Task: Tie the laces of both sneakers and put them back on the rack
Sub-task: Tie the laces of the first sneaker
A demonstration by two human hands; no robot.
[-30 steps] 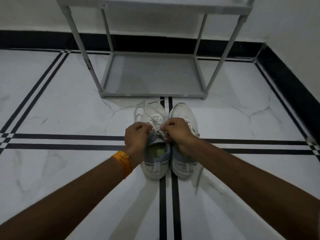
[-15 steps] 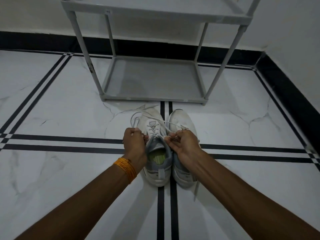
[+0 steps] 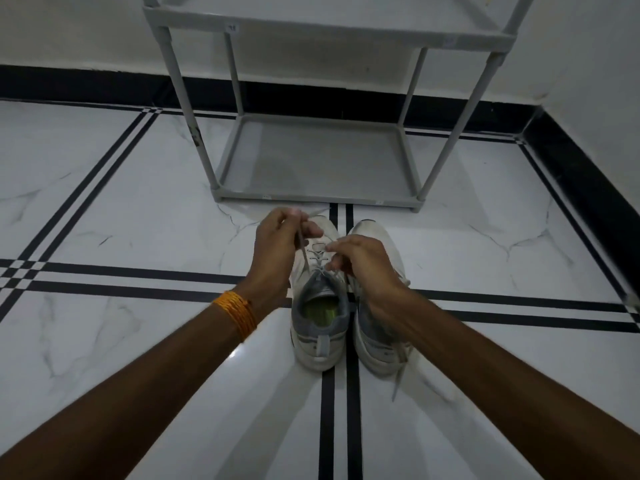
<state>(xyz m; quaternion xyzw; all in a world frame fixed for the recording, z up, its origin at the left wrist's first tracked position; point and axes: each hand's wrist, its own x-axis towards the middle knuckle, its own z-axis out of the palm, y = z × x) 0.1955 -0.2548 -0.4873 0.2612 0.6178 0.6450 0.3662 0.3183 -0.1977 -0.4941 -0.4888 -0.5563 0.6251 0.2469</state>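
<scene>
Two white-and-grey sneakers stand side by side on the floor, toes pointing at the rack. The left sneaker (image 3: 318, 327) has a yellow-green insole. My left hand (image 3: 278, 247) pinches one end of its lace (image 3: 302, 247) and holds it up and forward over the toe. My right hand (image 3: 363, 263) grips the other lace end near the top eyelets, and it partly covers the right sneaker (image 3: 379, 344). A loose lace (image 3: 400, 370) trails from the right sneaker onto the floor. The grey rack (image 3: 322, 199) stands just beyond the toes.
The rack's bottom shelf (image 3: 318, 157) holds nothing; an upper shelf (image 3: 332, 32) spans the top of the view. White marble floor with black stripes surrounds the shoes. A wall with a black skirting (image 3: 581, 178) runs along the right and back.
My left hand has risen and moved forward, drawing the left sneaker's lace out taut. My right hand shifted slightly toward the laces. The view has tilted so the rack sits lower in the frame.
</scene>
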